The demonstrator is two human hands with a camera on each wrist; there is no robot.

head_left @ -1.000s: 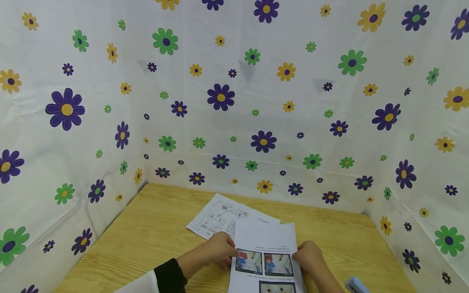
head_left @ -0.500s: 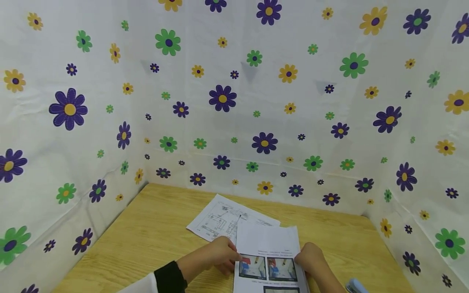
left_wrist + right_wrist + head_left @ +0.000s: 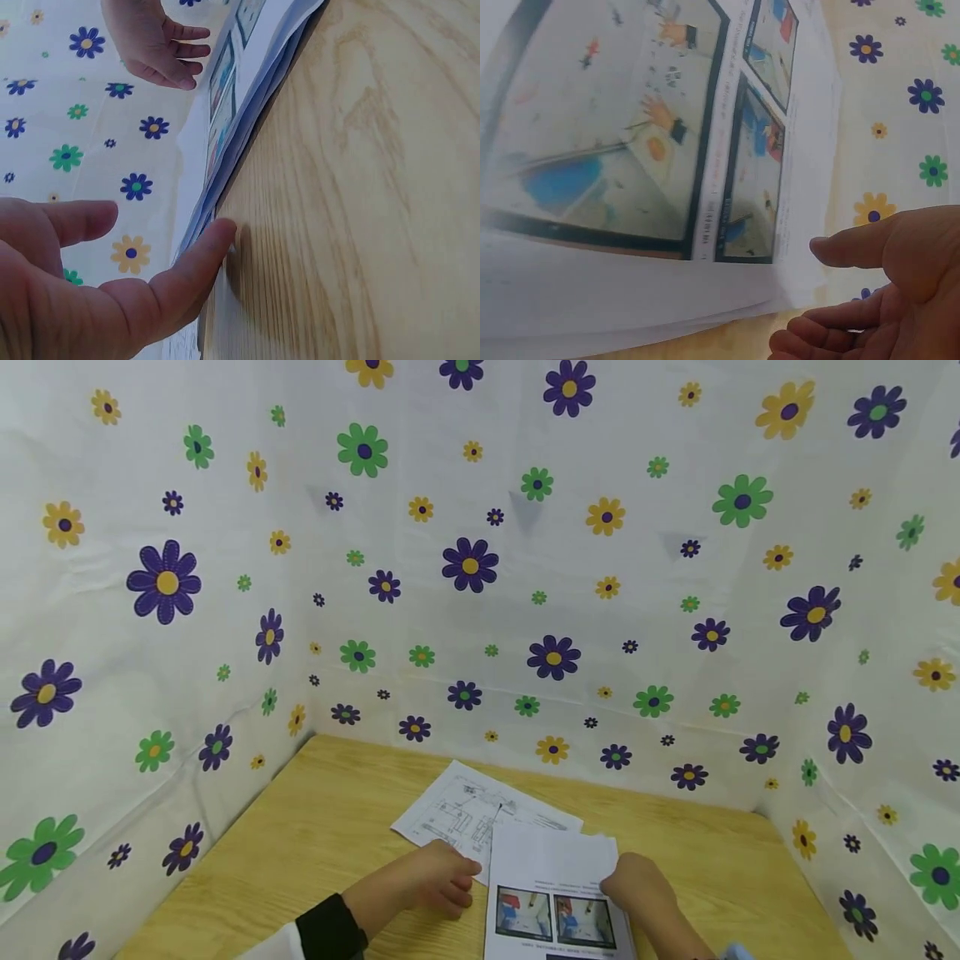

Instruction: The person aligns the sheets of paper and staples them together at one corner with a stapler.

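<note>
A stack of printed sheets with colour photos on top lies on the table, overlapping a sheet with line drawings. My left hand is just left of the stack, thumb and index finger apart. The left wrist view shows the left index fingertip right at the stack's layered edge. On the other side is my right hand, close to the stack's right edge. Its thumb stands apart from the loosely bent fingers, with nothing between them in the right wrist view.
The wooden table meets a flower-printed cloth at the back and both sides. Part of a light blue stapler shows at the bottom edge, beside the right forearm.
My left hand has let go of the stack's left edge and moved slightly left. The right hand has loosened from the right edge. The head view has shifted a little left.
</note>
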